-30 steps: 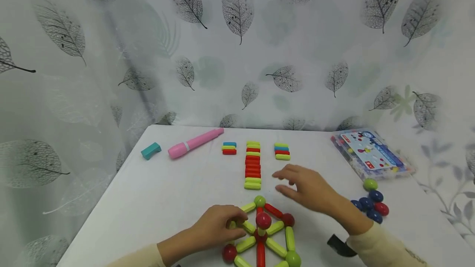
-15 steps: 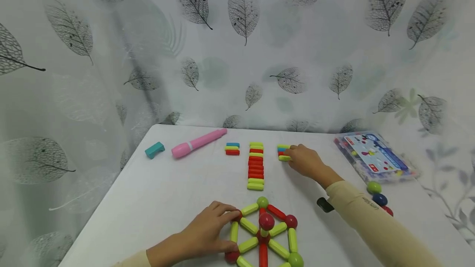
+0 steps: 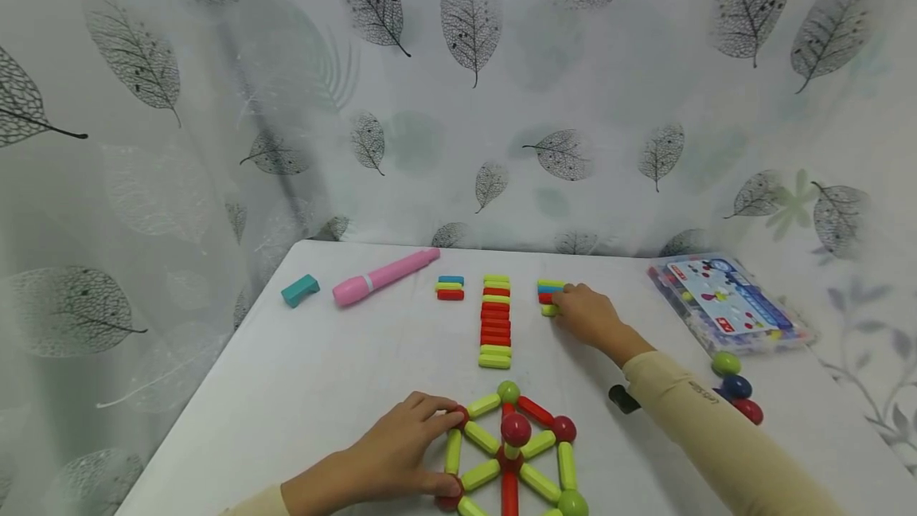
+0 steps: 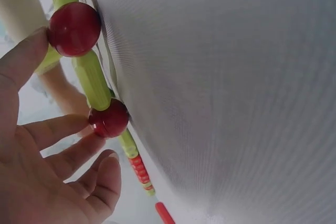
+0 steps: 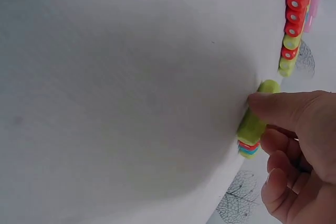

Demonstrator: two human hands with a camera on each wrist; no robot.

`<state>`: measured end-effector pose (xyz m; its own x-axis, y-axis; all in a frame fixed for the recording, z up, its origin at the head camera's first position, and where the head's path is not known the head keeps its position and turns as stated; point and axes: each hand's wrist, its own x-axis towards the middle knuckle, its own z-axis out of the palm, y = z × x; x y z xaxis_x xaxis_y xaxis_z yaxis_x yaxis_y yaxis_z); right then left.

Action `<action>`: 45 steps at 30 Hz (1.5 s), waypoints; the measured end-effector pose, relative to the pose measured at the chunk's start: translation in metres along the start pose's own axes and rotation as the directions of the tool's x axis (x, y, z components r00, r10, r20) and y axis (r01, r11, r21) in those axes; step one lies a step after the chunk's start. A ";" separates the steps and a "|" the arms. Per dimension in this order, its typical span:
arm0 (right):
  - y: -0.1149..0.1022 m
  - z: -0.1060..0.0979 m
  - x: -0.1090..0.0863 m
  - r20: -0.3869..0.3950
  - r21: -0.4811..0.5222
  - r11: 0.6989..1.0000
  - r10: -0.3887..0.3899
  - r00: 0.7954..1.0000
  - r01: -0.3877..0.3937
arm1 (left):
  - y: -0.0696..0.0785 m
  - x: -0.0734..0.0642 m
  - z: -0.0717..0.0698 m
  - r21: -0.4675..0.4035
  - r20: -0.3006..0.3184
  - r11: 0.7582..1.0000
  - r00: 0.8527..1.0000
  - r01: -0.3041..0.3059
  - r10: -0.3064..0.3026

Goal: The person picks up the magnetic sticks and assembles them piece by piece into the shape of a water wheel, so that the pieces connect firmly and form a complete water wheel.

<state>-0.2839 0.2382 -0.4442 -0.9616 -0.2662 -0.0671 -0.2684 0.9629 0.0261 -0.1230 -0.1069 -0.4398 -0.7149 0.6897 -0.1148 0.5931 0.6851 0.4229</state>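
My left hand [image 3: 397,448] rests at the left side of a wheel-shaped frame of magnetic rods and balls. In the left wrist view, its thumb touches one red ball [image 4: 75,29], and two fingers touch another red ball [image 4: 109,119]. A yellow-green rod [image 4: 92,80] joins these balls. One more red ball [image 3: 516,429] stands raised over the wheel's hub. Farther back, my right hand [image 3: 591,317] pinches a yellow-green magnetic rod [image 5: 252,124], its thumb along the near side. This rod lies at the near end of a short row with a red rod [image 3: 546,299] and others.
A longer row of red and yellow-green rods [image 3: 495,325] lies left of my right hand, with a shorter row [image 3: 450,288] beyond. A pink pen-shaped thing [image 3: 387,275] and teal block [image 3: 300,291] lie back left. A plastic case [image 3: 731,305] and loose balls [image 3: 727,364] are at right.
My right hand has reached forward from above the wheel to the short row and pinched its nearest rod, shifting it slightly. My left hand has settled against the two left balls.
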 end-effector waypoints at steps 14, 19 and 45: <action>-0.024 -0.020 -0.029 0.019 0.529 0.831 -0.214 0.977 0.172 | 0.002 0.000 0.000 0.015 0.002 1.000 1.000 -0.003 0.003; -0.053 -0.034 -0.061 -0.004 0.620 0.699 -0.451 0.892 0.356 | 0.002 0.000 -0.003 0.012 0.015 1.000 1.000 0.013 -0.013; -0.025 -0.025 -0.034 -0.067 0.239 0.958 -0.148 0.987 0.160 | 0.001 0.001 -0.001 0.026 -0.001 1.000 1.000 -0.014 0.014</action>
<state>-0.2457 0.2224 -0.4172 -0.9130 -0.4080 -0.0035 -0.3970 0.8901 -0.2240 -0.1234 -0.1059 -0.4385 -0.7070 0.6989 -0.1081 0.6123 0.6814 0.4009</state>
